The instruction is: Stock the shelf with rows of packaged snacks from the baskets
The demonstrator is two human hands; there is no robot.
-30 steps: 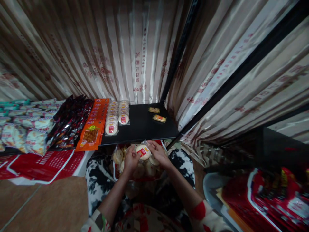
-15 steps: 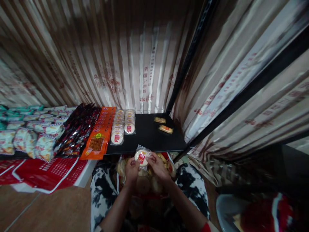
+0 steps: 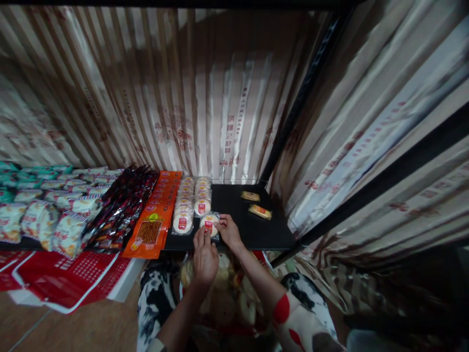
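A round white cracker in a clear wrapper with a red label (image 3: 209, 221) is at the shelf's front edge, just in front of the second column of wrapped crackers (image 3: 202, 207). My left hand (image 3: 205, 255) has its fingers on the near side of this packet. With thumb and fingers, my right hand (image 3: 229, 231) grips its right edge. To the left, another column of the same wrapped crackers (image 3: 182, 222) lies overlapping. Beneath my forearms, between my knees, an open bag holds more round wrapped crackers (image 3: 223, 310), partly hidden by my arms.
The black shelf (image 3: 234, 205) also bears two yellow snack packets (image 3: 260, 211), orange snack pouches (image 3: 148, 230), dark shiny packets (image 3: 113, 210) and white-and-orange packets (image 3: 68, 232). A red bag (image 3: 69, 278) hangs below on the left. A black post (image 3: 304, 93) stands at the right corner.
Both hands have moved forward with the wrapped cracker, from above the bag to the shelf's front edge. The view has shifted slightly.
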